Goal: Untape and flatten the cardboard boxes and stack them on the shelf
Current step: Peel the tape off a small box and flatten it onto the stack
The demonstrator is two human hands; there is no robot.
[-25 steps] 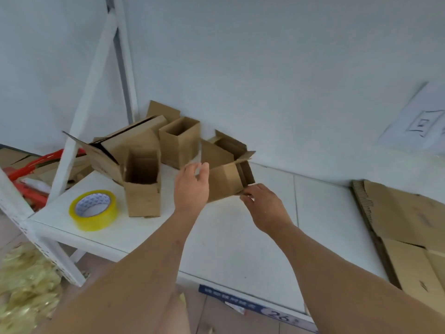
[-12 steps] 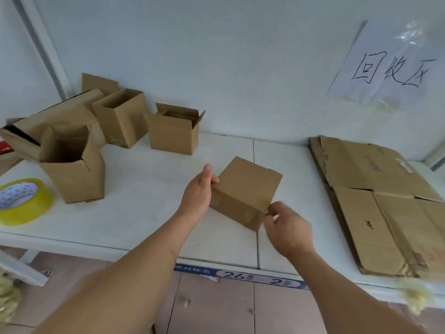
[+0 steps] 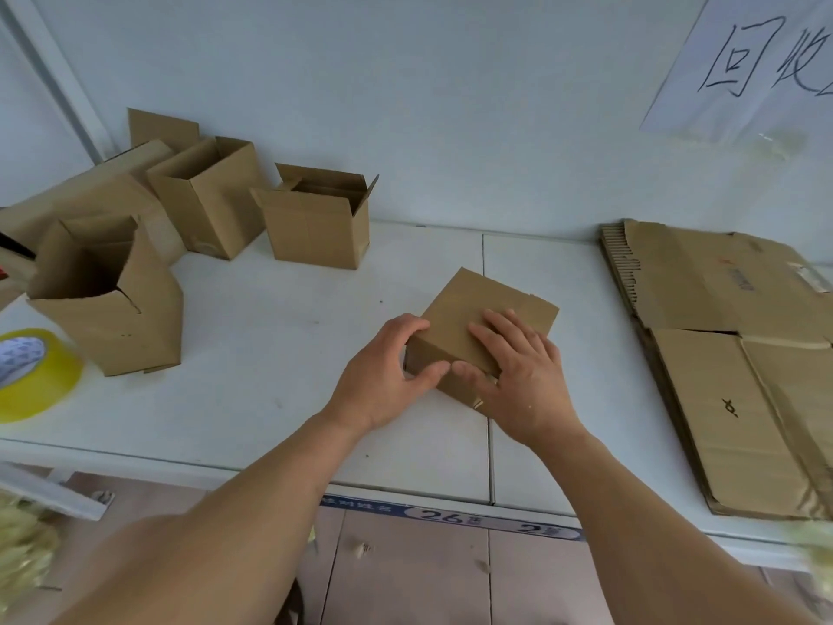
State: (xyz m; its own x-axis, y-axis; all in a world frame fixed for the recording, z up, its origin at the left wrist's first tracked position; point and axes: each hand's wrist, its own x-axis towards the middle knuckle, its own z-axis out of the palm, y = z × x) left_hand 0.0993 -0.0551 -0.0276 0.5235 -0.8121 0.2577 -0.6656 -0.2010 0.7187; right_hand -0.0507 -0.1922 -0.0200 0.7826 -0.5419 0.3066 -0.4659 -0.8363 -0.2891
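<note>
A small closed cardboard box lies on the white shelf in the middle, one corner toward me. My left hand grips its near left corner, fingers over the top edge and thumb on the front face. My right hand rests on top of the box with fingers spread flat and the thumb down the front face. A stack of flattened cardboard lies on the shelf at the right.
Several open upright boxes stand at the back left: one nearest, one behind it, one toward the middle. A yellow tape roll sits at the left edge. A paper sign hangs on the wall.
The box has come from the back left pile to the middle of the shelf and now lies down on it. Both hands have shifted onto its near corner and top.
</note>
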